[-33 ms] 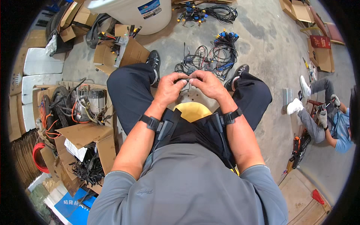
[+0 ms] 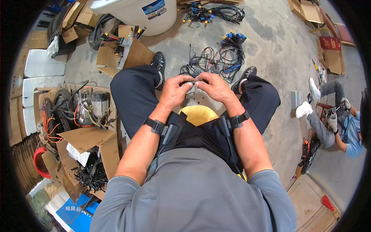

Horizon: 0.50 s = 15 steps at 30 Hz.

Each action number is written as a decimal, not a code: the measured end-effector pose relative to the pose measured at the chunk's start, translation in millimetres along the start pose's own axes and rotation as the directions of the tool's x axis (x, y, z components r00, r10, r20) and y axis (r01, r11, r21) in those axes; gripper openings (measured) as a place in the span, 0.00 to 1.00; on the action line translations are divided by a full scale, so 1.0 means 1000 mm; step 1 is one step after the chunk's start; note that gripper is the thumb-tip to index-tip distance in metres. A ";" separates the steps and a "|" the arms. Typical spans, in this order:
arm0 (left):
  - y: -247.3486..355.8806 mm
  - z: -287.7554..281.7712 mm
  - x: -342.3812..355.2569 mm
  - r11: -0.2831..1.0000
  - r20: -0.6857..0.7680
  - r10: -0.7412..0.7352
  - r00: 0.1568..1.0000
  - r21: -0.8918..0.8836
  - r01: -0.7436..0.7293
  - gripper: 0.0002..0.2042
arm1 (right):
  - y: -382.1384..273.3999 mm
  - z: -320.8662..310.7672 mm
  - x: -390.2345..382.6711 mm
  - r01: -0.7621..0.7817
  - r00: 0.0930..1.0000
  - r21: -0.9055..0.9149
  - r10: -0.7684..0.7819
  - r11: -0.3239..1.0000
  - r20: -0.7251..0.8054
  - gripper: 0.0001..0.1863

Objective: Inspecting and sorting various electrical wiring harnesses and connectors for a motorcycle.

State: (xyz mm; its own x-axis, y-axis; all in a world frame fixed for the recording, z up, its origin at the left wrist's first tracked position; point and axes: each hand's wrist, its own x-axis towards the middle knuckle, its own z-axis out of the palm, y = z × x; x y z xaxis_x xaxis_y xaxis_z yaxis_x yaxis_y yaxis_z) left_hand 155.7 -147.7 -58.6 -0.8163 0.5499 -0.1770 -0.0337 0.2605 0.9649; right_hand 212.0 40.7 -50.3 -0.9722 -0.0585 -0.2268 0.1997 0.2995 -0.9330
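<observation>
In the head view, both hands meet above the concrete floor (image 2: pixel 270 46), over the gap between the knees. The left hand (image 2: pixel 174 91) and right hand (image 2: pixel 213 88) each have a narrow grip, thumb and forefinger pinching a small dark piece (image 2: pixel 194 82) partly hidden by the fingertips. Beyond it, tangled cables (image 2: pixel 232 54) lie on the floor between the shoes. A white tub (image 2: pixel 164 23) stands toward the floor's far edge, a metal motor (image 2: pixel 99 103) among cartons along its left edge; near its right edge sits a co-worker (image 2: pixel 352 133).
</observation>
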 end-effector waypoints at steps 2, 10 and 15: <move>-0.004 0.001 -0.001 0.996 0.013 -0.074 0.997 -0.047 0.074 0.10 | -0.003 -0.001 -0.001 -0.014 1.000 -0.016 0.014 1.000 0.010 0.13; -0.003 -0.013 0.008 0.871 -0.102 -0.170 0.980 -0.482 0.100 0.09 | 0.004 0.005 0.002 -0.070 0.996 0.094 0.075 0.993 -0.052 0.16; -0.002 -0.019 0.009 0.775 -0.078 -0.218 0.973 -0.620 0.124 0.09 | 0.042 0.021 0.004 -0.009 1.000 -0.269 0.001 0.963 -0.028 0.20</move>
State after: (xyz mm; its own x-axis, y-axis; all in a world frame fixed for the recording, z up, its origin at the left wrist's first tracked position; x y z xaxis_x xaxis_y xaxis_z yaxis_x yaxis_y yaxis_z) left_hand 137.3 -158.3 -58.7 -0.8316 0.4167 -0.3671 -0.4848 -0.2225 0.8458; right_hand 218.7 33.2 -96.5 -0.9749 -0.0314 -0.2203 0.1680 0.5449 -0.8215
